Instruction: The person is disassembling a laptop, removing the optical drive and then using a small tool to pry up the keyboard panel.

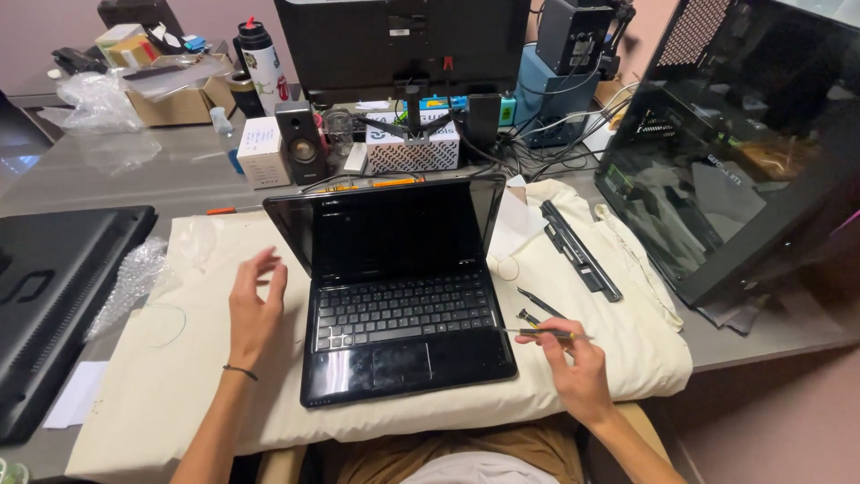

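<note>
Grey desk (179, 170) against a pinkish wall (54, 27).

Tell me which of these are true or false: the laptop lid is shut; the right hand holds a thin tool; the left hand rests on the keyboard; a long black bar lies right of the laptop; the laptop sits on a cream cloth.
1. The laptop lid is shut. False: it stands open, screen dark.
2. The right hand holds a thin tool. True.
3. The left hand rests on the keyboard. False: it is raised, open, left of the laptop.
4. A long black bar lies right of the laptop. True.
5. The laptop sits on a cream cloth. True.
</note>
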